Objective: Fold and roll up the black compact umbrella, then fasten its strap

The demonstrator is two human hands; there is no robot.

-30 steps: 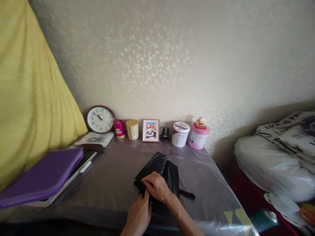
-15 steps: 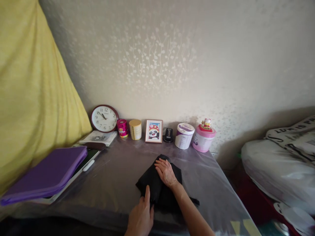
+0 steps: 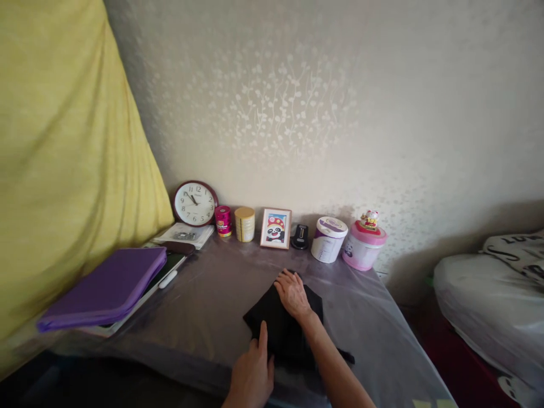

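Note:
A black cloth bundle that looks like a folding umbrella [image 3: 272, 317] lies on the covered table, its canopy folds loose and a short strip sticking out at the lower right. My right hand [image 3: 293, 294] rests on its far end, fingers laid out over the cloth. At the near left edge is my left hand [image 3: 253, 368], index finger straight along the fabric and the thumb apart from it. Its other fingers are curled, and the cloth's edge runs between thumb and index finger. The underside of the bundle is hidden.
Along the wall stand a clock [image 3: 195, 204], a pink tin [image 3: 223, 221], a yellow canister [image 3: 245, 224], a framed panda picture [image 3: 276, 229], a black device [image 3: 300, 237] and two tubs [image 3: 329, 239]. A purple folder [image 3: 106, 289] lies left. Bagged bedding [image 3: 488, 306] is at the right.
The view has turned slightly left, so everything appears further right. My right hand's fingers have drawn slightly closer together over the far end. My left hand stays at the near edge.

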